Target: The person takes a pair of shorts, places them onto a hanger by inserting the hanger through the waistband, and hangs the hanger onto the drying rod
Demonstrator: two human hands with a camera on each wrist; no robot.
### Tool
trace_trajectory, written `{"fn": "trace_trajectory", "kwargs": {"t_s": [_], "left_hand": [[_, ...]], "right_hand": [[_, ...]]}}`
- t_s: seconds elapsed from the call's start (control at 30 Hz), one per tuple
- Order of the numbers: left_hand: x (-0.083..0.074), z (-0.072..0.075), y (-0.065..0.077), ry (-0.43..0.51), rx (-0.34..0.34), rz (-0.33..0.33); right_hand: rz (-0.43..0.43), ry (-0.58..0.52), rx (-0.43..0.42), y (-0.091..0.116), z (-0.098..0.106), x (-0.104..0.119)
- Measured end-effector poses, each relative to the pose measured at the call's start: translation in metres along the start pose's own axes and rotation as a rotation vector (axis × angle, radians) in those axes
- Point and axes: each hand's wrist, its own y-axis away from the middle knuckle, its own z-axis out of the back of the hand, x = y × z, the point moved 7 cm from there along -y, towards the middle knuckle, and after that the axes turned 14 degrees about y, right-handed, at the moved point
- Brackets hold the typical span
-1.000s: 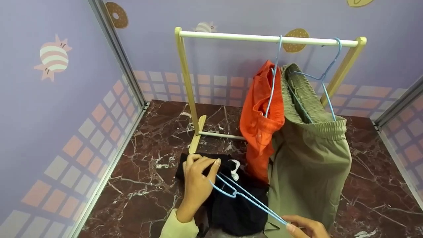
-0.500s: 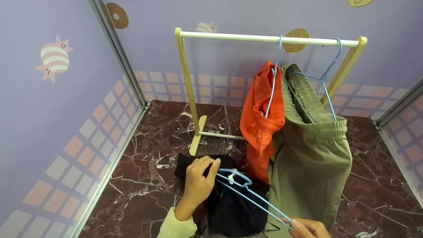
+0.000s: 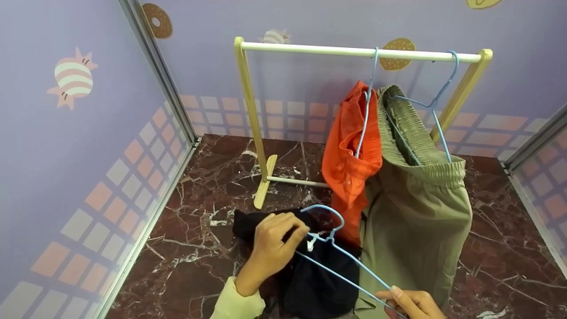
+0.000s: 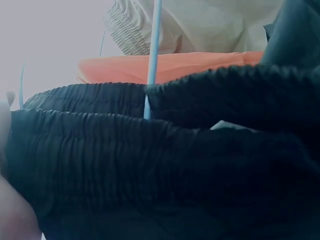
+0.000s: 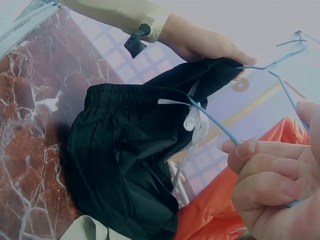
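A light-blue clothes hanger (image 3: 361, 264) slants between my hands in the head view, its hook upright. My right hand (image 3: 412, 303) grips one end of it. My left hand (image 3: 272, 241) pinches the elastic waistband of black shorts (image 3: 323, 283) near the hanger's other end. In the left wrist view the hanger wire (image 4: 154, 45) runs down into the waistband (image 4: 90, 150). The right wrist view shows the black shorts (image 5: 125, 150) hanging from the left hand (image 5: 205, 42), with a white drawstring (image 5: 197, 127) dangling. That hanger end is hidden by cloth and fingers.
A clothes rack (image 3: 305, 48) with a white bar stands at the back. Orange shorts (image 3: 354, 164) and olive trousers (image 3: 421, 221) hang on its right side from blue hangers, close to the black shorts. Walls enclose the dark marbled surface (image 3: 186, 252).
The hanger has turned, its hook swinging from low near the left hand up to upright. The left hand has shifted slightly right with the waistband. The right hand keeps its grip.
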Motion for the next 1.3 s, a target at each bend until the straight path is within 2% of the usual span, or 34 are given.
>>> {"fn": "trace_trajectory", "kwargs": {"t_s": [0.2, 0.43, 0.7, 0.8, 0.87, 1.1, 1.2, 1.3], "left_hand": [[-0.003, -0.003, 0.0, -0.018, 0.029, 0.008], [-0.006, -0.004, 0.0, -0.045, 0.009, -0.001], [-0.01, -0.003, -0.001, -0.057, -0.022, -0.016], [-0.012, -0.001, -0.002, -0.057, -0.05, -0.029], [-0.012, 0.001, -0.002, -0.056, -0.063, -0.037], [-0.009, 0.008, 0.0, -0.018, -0.126, -0.036], [-0.008, 0.011, 0.001, -0.019, -0.151, -0.025], [-0.007, 0.015, 0.001, -0.011, -0.178, -0.017]], "right_hand": [[-0.007, 0.0, 0.019, -0.005, -0.004, 0.001], [-0.028, -0.021, 0.039, -0.01, -0.012, 0.005], [-0.095, -0.017, 0.075, -0.014, -0.019, 0.007], [-0.049, -0.025, 0.093, -0.016, -0.02, 0.011], [0.011, -0.055, 0.112, -0.017, -0.021, 0.015], [0.095, -0.274, 0.214, -0.014, -0.02, 0.018], [0.147, -0.379, 0.201, -0.013, -0.017, 0.021], [0.227, -0.445, 0.134, -0.012, -0.012, 0.025]]}}
